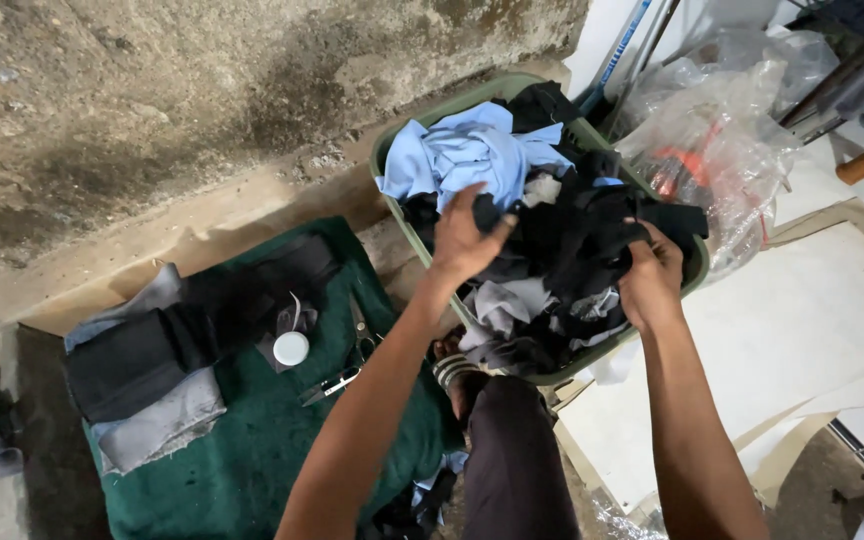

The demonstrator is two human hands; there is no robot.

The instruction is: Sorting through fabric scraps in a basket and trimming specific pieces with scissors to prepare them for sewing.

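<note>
Landmark: the green basket [697,268], tilted on the floor in front of me, heaped with cloth scraps; every place below is told from it.

My left hand [464,238]: over the middle of the basket, fingers spread and half curled, thumb out toward the right. The fingertips rest on the black scraps; I cannot tell whether it has actually pinched any cloth.

My right hand [650,280]: at the basket's near right rim, curled tight into the heap, fingers closed on a bunch of black cloth [592,235] that stays within the pile.

Black cloth: fills the centre and right of the basket, between my two hands and under both.

Light blue cloth [467,150]: at the far left of the basket, just beyond my left hand, draped over the rim.

Grey scraps [507,305]: at the basket's near edge, below my left wrist.

Green mat [252,450]: on the floor left of the basket, touching its near left side.

Folded dark and grey fabric [147,375]: stacked on the mat's far left, well apart from the basket.

White round lid [291,348]: on the mat, between the stack and the basket.

Scissors [347,365]: on the mat, just beside the lid, nearer the basket.

Clear plastic bag [717,140]: right of the basket, pressed against its far right wall.

White boards [812,330]: flat on the floor, right of the basket and nearer me.

My knee [512,450]: in dark cloth, just below the basket's near edge.
</note>
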